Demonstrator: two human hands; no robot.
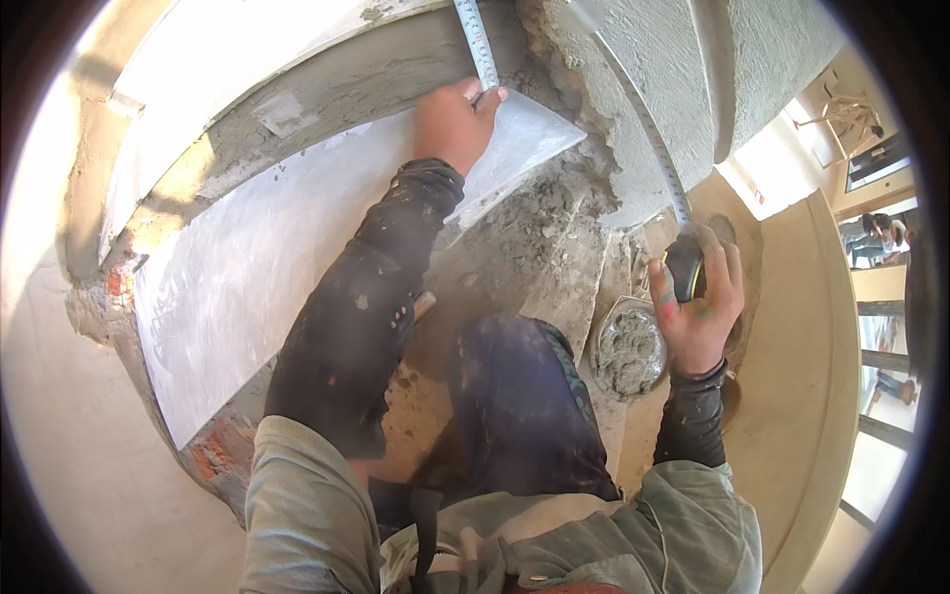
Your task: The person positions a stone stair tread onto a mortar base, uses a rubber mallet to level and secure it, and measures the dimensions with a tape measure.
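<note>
My left hand [455, 129] pinches a white tape measure blade [475, 45] at the upper edge of a long pale slab [218, 307], which lies on the step near its right end. My right hand [703, 312] grips the black and yellow tape case [683, 267], right of the slab. More blade runs up from the case in front of a curved, rough grey plastered surface [673, 59]. A strip of grey mortar [287, 114] shows behind the slab. A round container of wet mortar [628, 351] sits just below my right hand.
Broken red brick [213, 450] shows under the slab's left end. Rubble and mortar [524, 238] cover the surface before my knee [520, 396]. A curved tan wall [807, 346] rises at right. Beyond it, people [876, 238] appear small near dark railings.
</note>
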